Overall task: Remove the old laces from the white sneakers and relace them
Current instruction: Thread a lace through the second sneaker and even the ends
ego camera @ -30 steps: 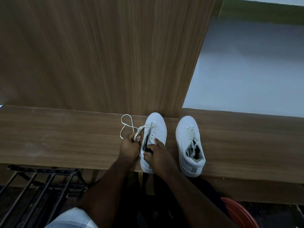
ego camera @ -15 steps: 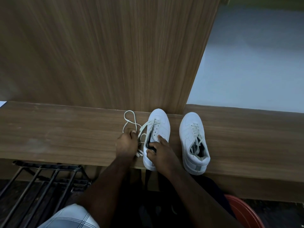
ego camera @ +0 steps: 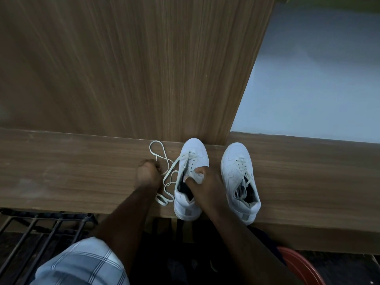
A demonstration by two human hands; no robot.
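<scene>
Two white sneakers stand toe-away on a wooden bench (ego camera: 61, 177). The left sneaker (ego camera: 192, 153) has its lace (ego camera: 164, 159) mostly pulled out, still threaded near the toe and lying in loose loops on the bench to its left. My left hand (ego camera: 147, 175) pinches this lace beside the shoe. My right hand (ego camera: 202, 184) grips the left sneaker's upper flap, thumb inside the opening. The right sneaker (ego camera: 239, 171) stays fully laced and untouched.
A tall wooden panel (ego camera: 133, 68) rises right behind the sneakers' toes. Pale floor lies beyond at the right. Below the bench's front edge are a black metal rack (ego camera: 41, 229) at the left and a red basin (ego camera: 300, 266) at the right.
My left hand has drawn the lace further out, so more loose loops lie near the shoe's heel. My right hand has shifted its grip on the left sneaker's upper.
</scene>
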